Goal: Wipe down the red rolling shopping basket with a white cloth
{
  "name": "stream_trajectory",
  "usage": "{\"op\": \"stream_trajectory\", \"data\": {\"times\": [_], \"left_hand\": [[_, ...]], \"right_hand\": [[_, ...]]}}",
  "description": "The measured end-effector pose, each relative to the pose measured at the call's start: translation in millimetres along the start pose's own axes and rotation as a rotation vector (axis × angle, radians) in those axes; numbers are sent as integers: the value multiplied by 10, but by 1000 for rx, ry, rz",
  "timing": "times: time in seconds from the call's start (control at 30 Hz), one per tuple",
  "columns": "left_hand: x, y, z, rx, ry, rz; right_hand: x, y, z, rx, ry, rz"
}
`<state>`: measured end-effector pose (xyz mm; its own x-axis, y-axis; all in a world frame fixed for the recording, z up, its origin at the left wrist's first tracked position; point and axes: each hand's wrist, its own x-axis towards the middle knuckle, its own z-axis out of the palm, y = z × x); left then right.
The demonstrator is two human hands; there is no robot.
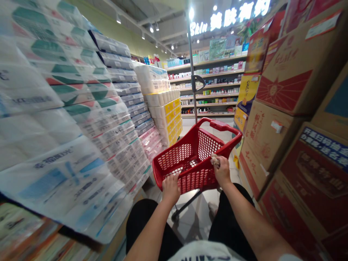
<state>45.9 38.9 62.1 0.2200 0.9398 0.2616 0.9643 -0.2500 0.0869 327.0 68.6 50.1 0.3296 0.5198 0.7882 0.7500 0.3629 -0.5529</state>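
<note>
A red plastic shopping cart (187, 159) with a perforated basket stands just in front of my knees, its handle at the far end. My left hand (171, 187) is closed over the near left rim, fingers curled to the inside. On the right side of the rim, my right hand (221, 170) holds a crumpled beige cloth or tissue (215, 160) in its fingers, close against the basket's edge. Nothing can be made out lying in the basket.
Wrapped paper rolls and tissue packs (89, 98) are stacked high on the left. Cardboard cartons (274, 127) rise on the right. A metal pole (191, 65) stands beyond the cart, before shelves of small products (212, 93). Pale floor tiles (190, 217) lie underneath.
</note>
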Motion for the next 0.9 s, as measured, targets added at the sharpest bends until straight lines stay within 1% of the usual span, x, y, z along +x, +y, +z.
{"op": "stream_trajectory", "data": {"times": [0.1, 0.13, 0.27, 0.4, 0.43, 0.53, 0.57, 0.7, 0.73, 0.9], "left_hand": [[-9, 8, -13, 1, -12, -10], [-11, 10, -15, -1, -18, -12], [-10, 8, -7, -12, -16, -12], [-6, -9, 16, -23, -14, -11], [-5, -13, 22, -26, -12, -12], [-1, -19, 37, -29, 3, -6], [0, -19, 41, -26, 7, -4], [3, -12, 38, -15, 11, -6], [3, -9, 33, -15, 11, -7], [-4, 5, -8, -19, -3, -8]], "right_hand": [[-23, 54, 0, -22, -138, 23], [-31, 75, 3, -21, -155, 28], [-78, 190, 28, -4, -53, 76], [-127, 296, 29, 6, -151, 203], [-129, 308, 25, 8, -145, 207], [-108, 315, 16, 6, -66, 177], [-99, 313, 17, 2, -63, 185], [-123, 292, 37, -17, -157, 317], [-148, 280, 44, -16, -166, 329], [-299, 170, 85, 43, -211, 237]]}}
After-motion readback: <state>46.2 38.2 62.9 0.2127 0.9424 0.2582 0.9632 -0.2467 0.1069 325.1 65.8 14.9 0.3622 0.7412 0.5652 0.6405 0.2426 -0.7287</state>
